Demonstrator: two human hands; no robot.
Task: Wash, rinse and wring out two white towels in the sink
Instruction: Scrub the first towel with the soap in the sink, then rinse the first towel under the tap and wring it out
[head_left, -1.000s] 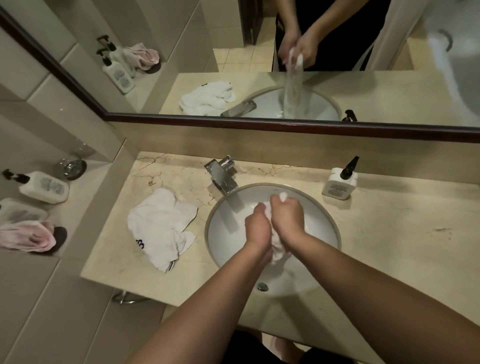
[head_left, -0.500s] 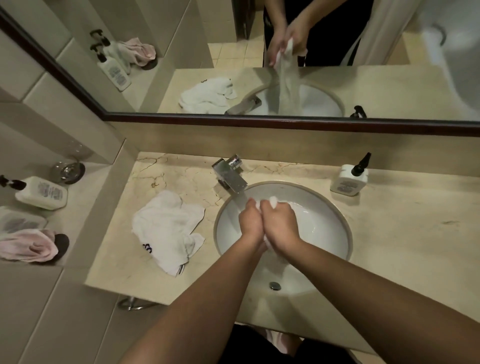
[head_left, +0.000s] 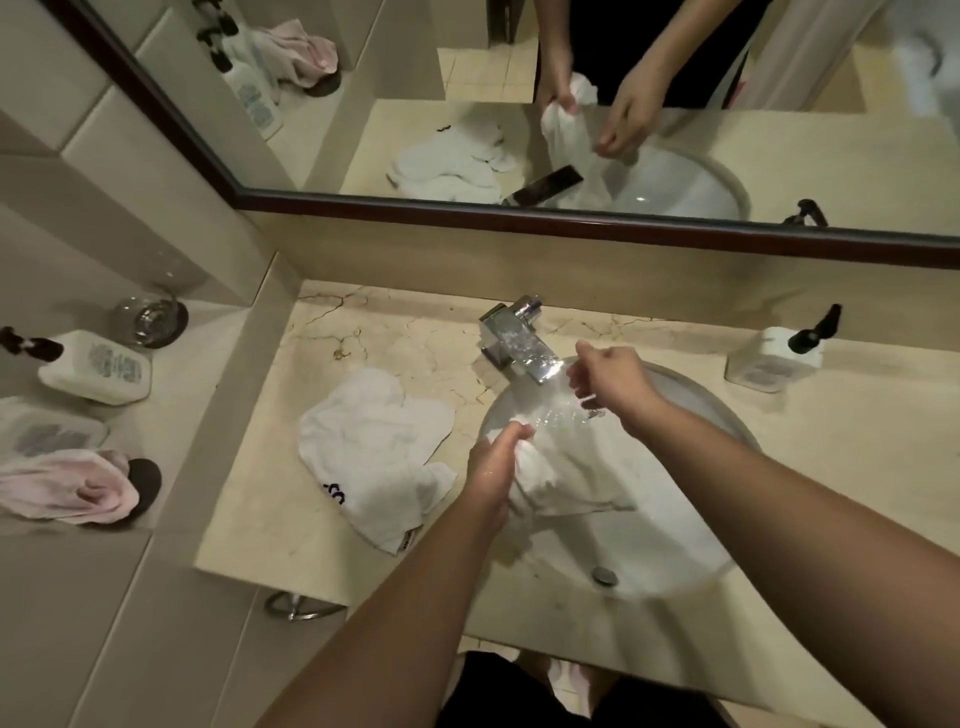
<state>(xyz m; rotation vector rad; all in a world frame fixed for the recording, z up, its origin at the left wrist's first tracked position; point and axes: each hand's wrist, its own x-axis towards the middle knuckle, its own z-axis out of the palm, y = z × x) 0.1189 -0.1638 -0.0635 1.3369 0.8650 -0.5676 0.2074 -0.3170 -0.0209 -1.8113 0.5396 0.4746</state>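
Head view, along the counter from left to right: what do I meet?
Pink cloth → spare white towel → left hand gripping wet towel → right hand → soap dispenser.

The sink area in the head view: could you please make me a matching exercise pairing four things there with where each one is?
Things:
1. wet towel
2. second white towel
3. pink cloth
4. soap dispenser

Places:
A. on the counter right of the sink
B. on the side ledge at far left
C. held over the basin by the left hand
D. lying on the counter left of the basin

Pairs: 1-C, 2-D, 3-B, 4-A
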